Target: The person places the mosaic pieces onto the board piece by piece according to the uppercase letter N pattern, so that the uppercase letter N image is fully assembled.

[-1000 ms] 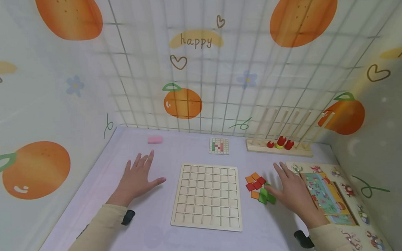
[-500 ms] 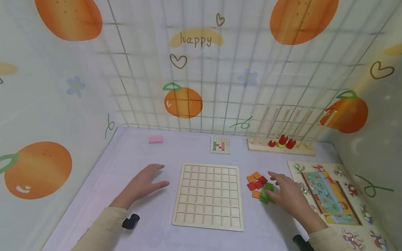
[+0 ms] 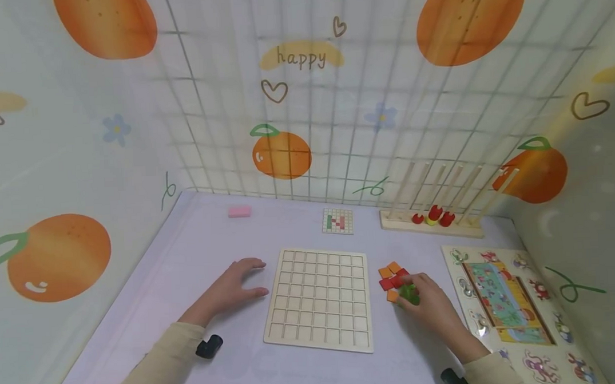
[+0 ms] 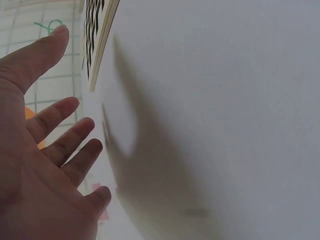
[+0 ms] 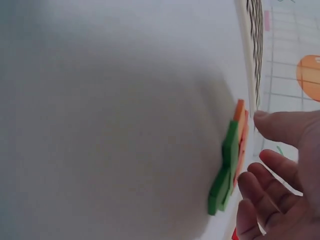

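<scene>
My right hand (image 3: pixel 432 308) reaches over a small pile of flat square tiles right of the wooden grid board (image 3: pixel 317 300). Its thumb and curved fingertips stand on either side of the green tiles (image 3: pixel 409 294), partly covering them. In the right wrist view, thumb and fingers are apart above the green tiles (image 5: pixel 229 150), which lie on the table. Red tiles (image 3: pixel 386 284) and orange tiles (image 3: pixel 385 273) lie just beside the green ones. At the board's left side, my left hand (image 3: pixel 232 288) hovers with thumb and fingers spread apart, holding nothing, as the left wrist view confirms.
A small pattern card (image 3: pixel 338 221) with coloured squares lies behind the board. Farther left is a pink block (image 3: pixel 239 211). A wooden peg rack (image 3: pixel 422 224) with red and yellow beads stands at the back right, and an animal picture puzzle (image 3: pixel 508 298) lies along the right side.
My right hand has moved left and down onto the tile pile, its fingers drawing in around the green tiles. My left hand has shifted right towards the board, fingers less spread.
</scene>
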A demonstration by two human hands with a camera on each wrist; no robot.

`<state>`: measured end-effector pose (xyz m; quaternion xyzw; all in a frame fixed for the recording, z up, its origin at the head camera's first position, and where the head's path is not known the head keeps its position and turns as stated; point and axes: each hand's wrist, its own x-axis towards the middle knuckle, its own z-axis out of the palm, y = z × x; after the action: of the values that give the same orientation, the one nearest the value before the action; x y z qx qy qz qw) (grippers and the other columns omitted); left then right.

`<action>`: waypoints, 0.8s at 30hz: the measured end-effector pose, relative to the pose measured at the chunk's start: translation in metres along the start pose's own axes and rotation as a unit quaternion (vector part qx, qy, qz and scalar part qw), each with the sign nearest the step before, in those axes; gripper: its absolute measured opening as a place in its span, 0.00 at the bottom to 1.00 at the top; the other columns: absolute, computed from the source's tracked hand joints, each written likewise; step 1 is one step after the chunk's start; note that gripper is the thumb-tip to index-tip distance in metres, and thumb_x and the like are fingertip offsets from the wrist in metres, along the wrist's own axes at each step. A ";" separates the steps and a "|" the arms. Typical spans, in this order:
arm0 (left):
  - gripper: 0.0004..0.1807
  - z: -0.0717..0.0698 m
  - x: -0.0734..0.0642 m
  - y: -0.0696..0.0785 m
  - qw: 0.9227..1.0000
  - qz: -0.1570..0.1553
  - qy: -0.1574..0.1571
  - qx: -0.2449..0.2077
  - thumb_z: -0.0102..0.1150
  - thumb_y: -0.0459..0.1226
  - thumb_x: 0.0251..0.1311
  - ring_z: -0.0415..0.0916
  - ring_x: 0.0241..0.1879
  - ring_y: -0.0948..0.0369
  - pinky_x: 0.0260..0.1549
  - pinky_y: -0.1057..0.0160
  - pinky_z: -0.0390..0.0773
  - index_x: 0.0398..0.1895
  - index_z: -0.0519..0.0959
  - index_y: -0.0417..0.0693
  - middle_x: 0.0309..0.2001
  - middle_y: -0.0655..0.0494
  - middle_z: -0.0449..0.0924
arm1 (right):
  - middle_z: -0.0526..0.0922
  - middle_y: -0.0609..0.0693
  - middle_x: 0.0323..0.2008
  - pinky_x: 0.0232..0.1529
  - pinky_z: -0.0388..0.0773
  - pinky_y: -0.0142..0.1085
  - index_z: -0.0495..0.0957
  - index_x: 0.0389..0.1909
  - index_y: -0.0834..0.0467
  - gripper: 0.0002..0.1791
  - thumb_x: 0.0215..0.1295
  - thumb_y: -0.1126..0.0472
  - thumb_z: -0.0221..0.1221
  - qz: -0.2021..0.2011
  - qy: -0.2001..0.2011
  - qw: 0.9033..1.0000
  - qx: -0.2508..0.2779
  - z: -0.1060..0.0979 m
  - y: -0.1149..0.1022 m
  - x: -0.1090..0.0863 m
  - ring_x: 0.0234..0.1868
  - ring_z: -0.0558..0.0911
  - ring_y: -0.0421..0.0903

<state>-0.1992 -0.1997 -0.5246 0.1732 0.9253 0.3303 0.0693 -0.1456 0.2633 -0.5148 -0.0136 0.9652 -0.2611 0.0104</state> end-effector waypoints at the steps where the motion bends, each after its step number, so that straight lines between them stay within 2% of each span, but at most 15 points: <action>1: 0.38 0.002 0.001 0.000 1.000 0.004 -0.002 0.000 0.72 0.53 0.58 0.62 0.73 0.44 0.73 0.41 0.58 0.68 0.74 0.47 0.70 0.46 0.71 | 0.80 0.56 0.52 0.52 0.80 0.53 0.80 0.55 0.61 0.24 0.59 0.58 0.73 0.001 -0.001 1.000 0.002 0.002 0.000 0.000 0.49 0.79 0.54; 9: 0.38 0.011 0.003 0.005 0.999 0.024 -0.038 0.011 0.71 0.52 0.59 0.54 0.78 0.51 0.78 0.47 0.39 0.71 0.72 0.48 0.75 0.53 0.65 | 0.82 0.52 0.47 0.53 0.81 0.52 0.83 0.50 0.58 0.18 0.59 0.60 0.72 0.016 -0.012 1.000 -0.008 0.011 -0.005 0.002 0.49 0.78 0.52; 17: 0.40 0.014 0.004 0.008 0.998 0.025 -0.051 0.040 0.71 0.53 0.59 0.48 0.79 0.52 0.78 0.49 0.37 0.73 0.72 0.50 0.77 0.54 0.61 | 0.83 0.50 0.41 0.50 0.83 0.50 0.86 0.45 0.57 0.14 0.58 0.60 0.74 0.014 -0.010 1.000 -0.022 0.012 -0.009 0.001 0.46 0.78 0.51; 24: 0.43 0.015 0.005 0.006 0.996 0.020 -0.067 0.058 0.70 0.56 0.59 0.45 0.80 0.52 0.78 0.47 0.35 0.75 0.69 0.51 0.80 0.54 0.54 | 0.83 0.49 0.42 0.51 0.83 0.49 0.86 0.46 0.57 0.15 0.57 0.60 0.75 0.015 -0.012 0.999 -0.029 0.015 -0.012 0.004 0.47 0.77 0.50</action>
<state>-0.1982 -0.1846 -0.5326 0.2174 0.9325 0.2649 0.1145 -0.1486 0.2452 -0.5212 -0.0029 0.9722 -0.2325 0.0256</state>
